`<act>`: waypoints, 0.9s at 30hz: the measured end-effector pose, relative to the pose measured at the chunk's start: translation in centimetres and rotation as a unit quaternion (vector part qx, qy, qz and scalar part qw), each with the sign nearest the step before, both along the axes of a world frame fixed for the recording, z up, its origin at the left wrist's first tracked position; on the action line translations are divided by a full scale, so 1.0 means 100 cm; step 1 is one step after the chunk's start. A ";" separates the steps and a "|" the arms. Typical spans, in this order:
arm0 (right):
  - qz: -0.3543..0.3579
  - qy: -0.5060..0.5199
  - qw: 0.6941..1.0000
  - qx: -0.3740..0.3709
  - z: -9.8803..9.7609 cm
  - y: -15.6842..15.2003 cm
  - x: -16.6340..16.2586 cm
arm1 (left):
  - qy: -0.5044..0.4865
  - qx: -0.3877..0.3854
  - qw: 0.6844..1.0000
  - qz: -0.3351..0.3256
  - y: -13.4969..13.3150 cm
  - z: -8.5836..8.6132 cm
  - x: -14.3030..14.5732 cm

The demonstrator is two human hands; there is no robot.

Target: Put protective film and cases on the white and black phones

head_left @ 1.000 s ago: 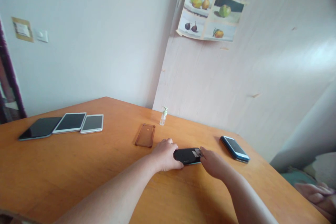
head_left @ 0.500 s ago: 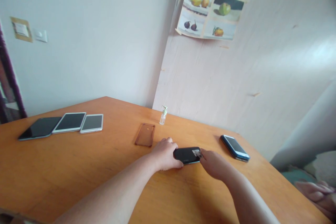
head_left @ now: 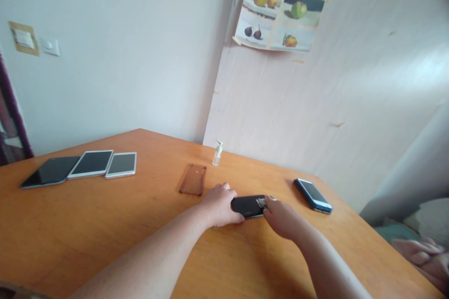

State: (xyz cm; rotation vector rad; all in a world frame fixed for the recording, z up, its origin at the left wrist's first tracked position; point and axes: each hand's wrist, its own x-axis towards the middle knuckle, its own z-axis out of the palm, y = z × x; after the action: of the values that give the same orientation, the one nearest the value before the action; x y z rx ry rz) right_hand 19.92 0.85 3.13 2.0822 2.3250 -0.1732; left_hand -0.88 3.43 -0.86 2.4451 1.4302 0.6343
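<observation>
A black smartphone [head_left: 247,206] lies flat on the table, with small pale lettering on its upper face. My left hand [head_left: 221,205] is closed around its left end, thumb along the near edge and fingers at the far edge. Over the phone's right end, my right hand [head_left: 280,215] has its fingers pressed together. A small whitish patch [head_left: 261,202] shows on the phone at those fingertips; whether it is a wipe or a sticker I cannot make out. Beyond my left hand lies a translucent brown phone case [head_left: 192,179], apart from both hands.
A small clear pump bottle [head_left: 217,155] stands near the table's far edge. On the right, a white-framed phone [head_left: 315,194] rests on a dark blue item. At the left lie a dark tablet [head_left: 51,171], a larger white tablet [head_left: 91,163] and a smaller white one [head_left: 121,165].
My right hand has shifted slightly left, further over the phone's right end. My left hand keeps its hold, and the phone stays in place on the table.
</observation>
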 end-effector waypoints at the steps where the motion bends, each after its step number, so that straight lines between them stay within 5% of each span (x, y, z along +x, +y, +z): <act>1: 0.016 0.008 1.000 0.004 0.000 -0.003 -0.003 | 0.001 0.001 1.000 -0.002 0.000 0.000 0.000; 7: 0.166 0.085 0.982 0.000 0.001 -0.025 -0.031 | 0.020 0.018 1.000 0.004 -0.001 0.001 -0.001; 15: 0.006 0.092 0.995 0.043 -0.024 0.036 0.024 | 0.023 0.024 0.999 -0.008 -0.004 0.005 -0.002; 27: 0.030 0.070 0.996 0.047 -0.006 0.023 0.038 | 0.028 0.031 0.999 -0.017 -0.003 0.003 -0.002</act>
State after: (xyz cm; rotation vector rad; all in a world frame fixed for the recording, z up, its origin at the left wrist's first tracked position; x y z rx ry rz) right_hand 23.71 3.13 2.52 2.1026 2.5204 -0.2213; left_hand -1.08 3.11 -0.53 2.5481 1.4071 0.6151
